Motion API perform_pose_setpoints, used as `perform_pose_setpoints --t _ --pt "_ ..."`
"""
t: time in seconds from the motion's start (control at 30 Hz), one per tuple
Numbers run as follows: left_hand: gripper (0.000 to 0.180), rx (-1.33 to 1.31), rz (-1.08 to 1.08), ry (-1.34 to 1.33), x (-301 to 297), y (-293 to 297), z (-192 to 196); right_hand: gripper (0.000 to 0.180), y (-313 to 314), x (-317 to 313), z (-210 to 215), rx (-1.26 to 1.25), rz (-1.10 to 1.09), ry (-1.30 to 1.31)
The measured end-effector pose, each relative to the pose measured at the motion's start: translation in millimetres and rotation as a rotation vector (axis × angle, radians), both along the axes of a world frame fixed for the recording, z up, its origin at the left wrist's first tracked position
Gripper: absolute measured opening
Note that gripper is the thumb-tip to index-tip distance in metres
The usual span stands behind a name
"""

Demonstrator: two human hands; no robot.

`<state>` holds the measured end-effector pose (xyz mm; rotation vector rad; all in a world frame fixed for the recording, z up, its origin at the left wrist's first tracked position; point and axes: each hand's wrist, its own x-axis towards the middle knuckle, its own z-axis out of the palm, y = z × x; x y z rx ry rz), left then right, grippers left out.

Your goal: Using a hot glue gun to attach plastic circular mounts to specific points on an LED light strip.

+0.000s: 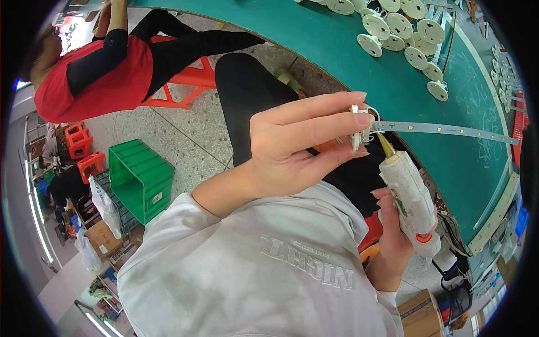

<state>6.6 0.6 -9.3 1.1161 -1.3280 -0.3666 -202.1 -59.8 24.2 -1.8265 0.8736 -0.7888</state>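
1. Left hand (292,149) was what we logged first: raised before the chest, fingers pinched together on a small white fitting (357,128) held between thumb and fingertips.
2. From that fitting a thin LED strip (449,130) ran off to the right, out over the green table (393,84); we could not tell how strip and fitting were joined.
3. Right hand (396,238) sat lower, closed around the body of a glue gun (410,196), white and crusted, with an orange trigger part near the bottom.
4. We saw the gun's brass nozzle (385,144) pointing up, just beside the fitting; contact could not be judged.
5. Our left fingers covered most of the fitting, so its near face was hidden.
6. On the table's far side lay a heap of white round discs (401,28), well apart from both hands.
7. Below left, on the speckled floor, stood a green crate (140,180) and some orange stools (84,151).
8. Another person (95,73) in a red top with black sleeves sat at upper left on an orange stool, their hands away from ours.
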Motion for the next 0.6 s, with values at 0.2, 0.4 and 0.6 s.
perform_pose_setpoints --t 0.2,0.4,0.6 --pt "0.048 -0.033 0.009 -0.074 1.0 -1.9 -0.7 0.017 -0.4 -0.9 0.0 -0.011 0.020 0.024" --pt "0.047 -0.022 0.024 -0.123 0.6 -1.0 1.1 0.020 -1.1 -3.5 -0.5 -0.032 0.024 0.036" --pt "0.048 -0.030 0.017 -0.063 -0.1 0.7 -0.2 0.021 0.2 -3.0 1.9 -0.025 0.033 0.042"
